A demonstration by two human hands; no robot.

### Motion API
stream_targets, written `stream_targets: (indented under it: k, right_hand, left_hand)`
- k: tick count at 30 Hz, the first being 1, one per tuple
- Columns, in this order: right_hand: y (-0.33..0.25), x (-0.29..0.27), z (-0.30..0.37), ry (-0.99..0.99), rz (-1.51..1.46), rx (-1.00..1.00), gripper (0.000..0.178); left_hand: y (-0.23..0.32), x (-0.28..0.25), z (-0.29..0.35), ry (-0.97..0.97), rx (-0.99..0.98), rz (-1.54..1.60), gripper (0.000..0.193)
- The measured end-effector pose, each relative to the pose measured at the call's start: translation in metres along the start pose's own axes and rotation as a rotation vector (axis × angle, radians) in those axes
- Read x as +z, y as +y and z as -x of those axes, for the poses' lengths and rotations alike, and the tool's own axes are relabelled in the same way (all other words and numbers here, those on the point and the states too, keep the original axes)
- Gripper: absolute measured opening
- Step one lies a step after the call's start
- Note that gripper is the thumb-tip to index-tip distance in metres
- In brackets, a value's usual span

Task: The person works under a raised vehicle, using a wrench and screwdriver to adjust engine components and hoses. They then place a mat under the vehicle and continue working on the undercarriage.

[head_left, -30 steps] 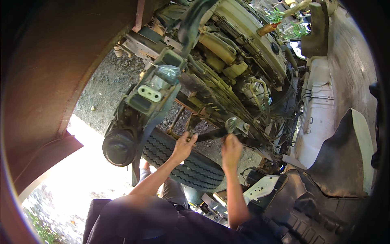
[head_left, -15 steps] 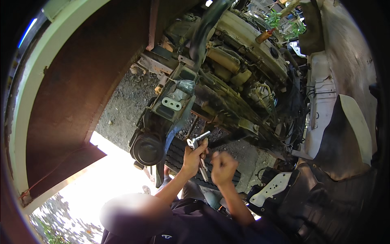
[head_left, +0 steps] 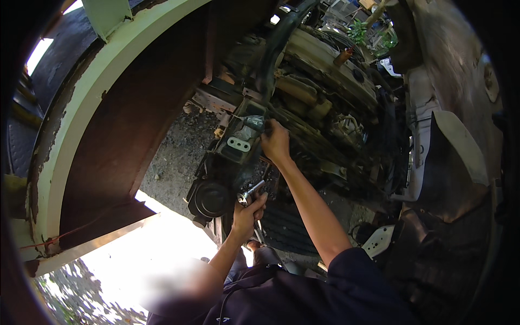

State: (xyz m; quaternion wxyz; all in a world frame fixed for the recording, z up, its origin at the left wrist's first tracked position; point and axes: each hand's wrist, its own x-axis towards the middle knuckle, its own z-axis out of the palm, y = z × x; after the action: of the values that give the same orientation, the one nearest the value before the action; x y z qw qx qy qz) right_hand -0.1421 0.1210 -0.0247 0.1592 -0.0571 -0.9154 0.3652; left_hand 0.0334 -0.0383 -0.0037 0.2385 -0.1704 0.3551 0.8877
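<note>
A silver ratchet-like tool (head_left: 254, 189) is sitting in the left hand (head_left: 247, 215), whose fingers are wrapping around it, with a round black canister (head_left: 210, 199) standing just left of that hand. Farther up, the right hand (head_left: 277, 141) is showing just right of a clear plastic bag (head_left: 249, 125) and a pale holed plate (head_left: 239, 144), though I can't tell whether its curled fingers are gripping anything.

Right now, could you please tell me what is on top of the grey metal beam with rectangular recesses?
A crumpled clear plastic bag and a pale oblong plate with round holes sit there; what they cover cannot be seen.
</note>
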Motion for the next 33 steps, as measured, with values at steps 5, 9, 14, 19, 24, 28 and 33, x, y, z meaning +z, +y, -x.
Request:
stream_targets:
  k: [5, 9, 14, 19, 24, 28, 33]
  right_hand:
    - [0.01, 0.004, -0.003, 0.005, 0.012, -0.081, 0.026]
    - [0.012, -0.005, -0.005, -0.019, -0.013, -0.11, 0.023]
    - [0.017, -0.022, -0.001, -0.059, -0.31, 0.177, 0.024]
    - [0.026, -0.042, 0.001, 0.023, -0.321, 0.263, 0.022]
    - [0.042, -0.07, 0.015, 0.172, -0.666, 0.362, 0.015]
    - [0.062, -0.117, 0.046, 0.328, -0.816, 0.368, 0.019]
    - [0.063, -0.171, 0.103, 0.339, -1.087, 0.401, 0.018]
  left_hand:
    - [0.001, -0.007, 0.004, 0.013, -0.025, 0.014, 0.018]
    - [0.001, -0.007, 0.007, 0.023, -0.026, 0.014, 0.017]
    - [0.003, -0.011, 0.006, -0.015, -0.034, -0.004, 0.015]
    - [0.0, -0.013, 0.0, -0.056, -0.043, 0.048, 0.008]
    - [0.001, -0.016, -0.007, -0.097, -0.091, 0.097, 0.01]
    - [0.006, -0.02, -0.011, -0.179, -0.126, 0.222, 0.01]
    - [0.008, -0.021, -0.018, -0.318, -0.149, 0.33, 0.021]
